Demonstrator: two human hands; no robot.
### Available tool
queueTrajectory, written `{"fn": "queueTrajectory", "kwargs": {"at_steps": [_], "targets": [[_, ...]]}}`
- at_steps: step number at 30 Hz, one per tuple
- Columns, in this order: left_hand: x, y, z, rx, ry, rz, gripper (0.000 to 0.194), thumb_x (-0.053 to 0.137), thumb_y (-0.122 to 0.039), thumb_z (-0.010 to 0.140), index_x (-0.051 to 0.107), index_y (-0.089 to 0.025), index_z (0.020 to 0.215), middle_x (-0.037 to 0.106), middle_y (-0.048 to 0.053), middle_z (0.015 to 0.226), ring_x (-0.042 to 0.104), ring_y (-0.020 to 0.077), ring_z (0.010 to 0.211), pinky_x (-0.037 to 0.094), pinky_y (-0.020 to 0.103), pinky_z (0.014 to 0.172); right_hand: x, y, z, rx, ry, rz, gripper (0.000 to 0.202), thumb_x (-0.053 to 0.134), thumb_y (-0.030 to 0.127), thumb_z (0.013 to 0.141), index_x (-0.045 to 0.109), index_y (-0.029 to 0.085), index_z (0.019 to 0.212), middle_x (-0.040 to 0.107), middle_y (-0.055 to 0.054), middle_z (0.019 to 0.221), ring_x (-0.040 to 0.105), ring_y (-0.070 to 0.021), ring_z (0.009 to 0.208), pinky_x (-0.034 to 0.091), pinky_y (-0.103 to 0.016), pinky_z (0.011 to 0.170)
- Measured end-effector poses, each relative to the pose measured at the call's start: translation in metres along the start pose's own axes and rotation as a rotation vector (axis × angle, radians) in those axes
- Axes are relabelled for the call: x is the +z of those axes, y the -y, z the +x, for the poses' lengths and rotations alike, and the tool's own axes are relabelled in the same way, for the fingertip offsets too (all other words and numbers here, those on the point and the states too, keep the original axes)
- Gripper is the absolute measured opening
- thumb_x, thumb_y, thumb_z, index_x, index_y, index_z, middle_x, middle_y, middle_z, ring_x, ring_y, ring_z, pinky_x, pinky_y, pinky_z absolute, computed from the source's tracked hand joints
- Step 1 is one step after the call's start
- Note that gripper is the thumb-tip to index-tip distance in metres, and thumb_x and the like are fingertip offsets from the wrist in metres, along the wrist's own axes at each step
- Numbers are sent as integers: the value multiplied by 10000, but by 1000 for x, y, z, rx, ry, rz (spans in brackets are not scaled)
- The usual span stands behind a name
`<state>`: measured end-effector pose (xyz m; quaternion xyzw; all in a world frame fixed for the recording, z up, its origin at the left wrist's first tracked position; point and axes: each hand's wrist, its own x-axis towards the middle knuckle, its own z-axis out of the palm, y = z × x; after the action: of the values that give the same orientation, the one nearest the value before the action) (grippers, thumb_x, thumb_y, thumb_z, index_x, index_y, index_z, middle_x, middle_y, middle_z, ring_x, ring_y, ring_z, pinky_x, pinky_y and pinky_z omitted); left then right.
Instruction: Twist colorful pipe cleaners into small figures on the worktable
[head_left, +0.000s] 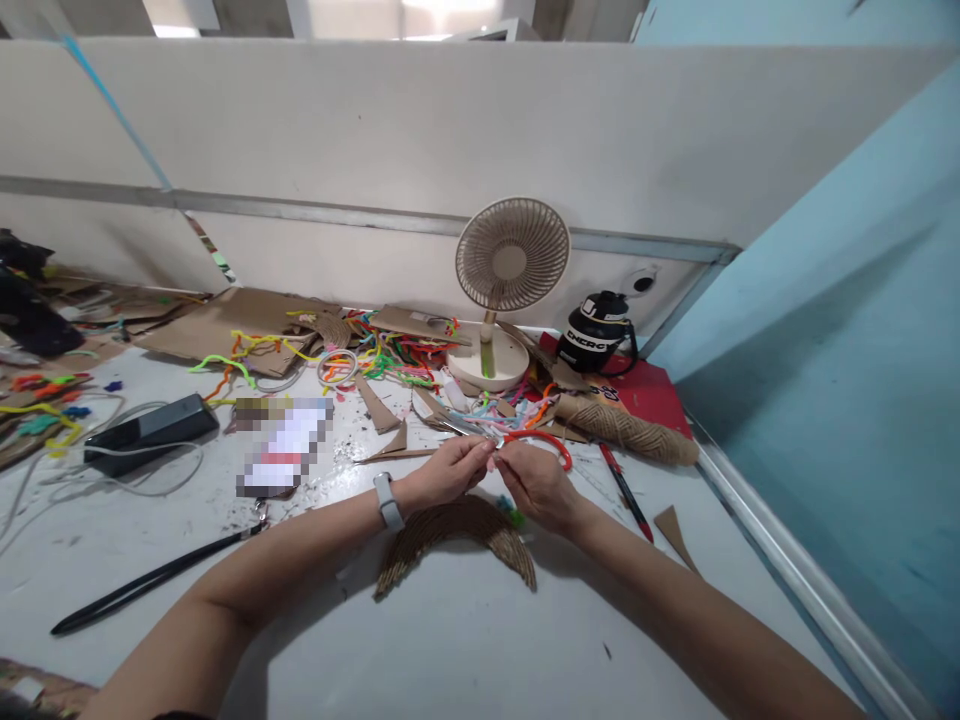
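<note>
Both left hand (454, 468) and right hand (541, 490) pinch something indistinct by red-handled scissors (565, 458), inside the tabletop's (450, 665) right edge; seemingly fine fingerwork, next needing steadiness.

Both arms in from the near side of the tabletop (450, 660), bare, converging as an inverted V. Left elbow (225, 605) bent, left forearm (315, 550) angled inward to the right. Right forearm (675, 590) mirrors it, slanting inward, roughly along the tabletop's right edge but apart from it. Left hand (457, 468) and right hand (538, 485) practically meet at the fingertips. Left grip: fingers curled, thumb on top, pinched. Right grip: fingers curled, back of hand up, pinched too. Exact fingertip contact too small to tell.
</note>
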<state>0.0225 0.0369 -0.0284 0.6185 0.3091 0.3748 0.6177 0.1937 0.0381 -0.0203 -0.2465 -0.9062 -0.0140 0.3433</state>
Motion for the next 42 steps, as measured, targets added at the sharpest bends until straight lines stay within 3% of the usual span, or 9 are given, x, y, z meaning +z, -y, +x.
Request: {"fn": "queueTrajectory", "kwargs": {"at_steps": [4,7,11,13,19,23,27,34,42], "targets": [[-4,-1,1,-35,60,18,509,381,-656,822,412,-173,665,349,-74,471,303,58,397,261,203,404,-1,3,0,123,38,78,212,331,236,966,495,198,836,578,-24,695,534,-150,630,410,-260,583],[-8,2,0,58,23,101,518,255,-611,888,445,-163,711,397,-46,527,385,81,458,351,222,474,0,5,0,185,44,128,212,326,235,967,497,200,847,577,-16,687,531,-142,602,403,-255,568],[-14,2,-4,274,-78,477,434,358,-564,890,489,-156,819,505,-1,684,469,111,627,400,242,614,1,6,-2,232,-29,78,195,324,238,965,491,199,871,574,-20,682,516,-146,568,385,-264,548],[-15,1,-6,343,-63,705,380,447,-535,866,508,-160,870,543,13,745,481,120,665,393,245,634,2,6,-4,214,-49,57,186,330,246,962,481,202,864,566,-18,673,512,-151,561,375,-267,538],[-17,2,-5,524,-2,1049,336,315,-422,944,514,-159,879,572,51,786,508,148,710,387,264,658,-1,5,-5,199,-15,153,194,311,259,968,464,208,860,534,2,638,498,-148,541,367,-267,538],[-19,0,-4,569,12,1120,368,303,-467,938,494,-157,878,564,61,784,510,162,714,388,277,654,-2,6,-5,192,30,181,225,294,276,972,459,213,834,541,-8,660,509,-151,583,382,-267,560],[-22,-5,-4,561,109,1148,381,261,-464,948,473,-165,848,547,56,762,500,165,697,379,281,640,-2,6,-7,184,58,216,233,295,276,971,458,214,816,557,-14,676,518,-149,604,395,-267,576],[-24,-10,-6,513,202,1063,356,258,-438,951,477,-171,864,547,61,797,492,161,714,374,275,665,-4,8,-6,213,104,300,235,290,281,966,465,215,825,566,-12,669,518,-146,582,405,-267,561],[-22,-12,-7,489,230,981,363,233,-423,952,477,-178,842,540,71,794,467,169,708,378,298,692,-9,13,-5,287,142,370,234,297,279,956,444,222,783,508,12,602,481,-136,534,396,-262,534]]}}
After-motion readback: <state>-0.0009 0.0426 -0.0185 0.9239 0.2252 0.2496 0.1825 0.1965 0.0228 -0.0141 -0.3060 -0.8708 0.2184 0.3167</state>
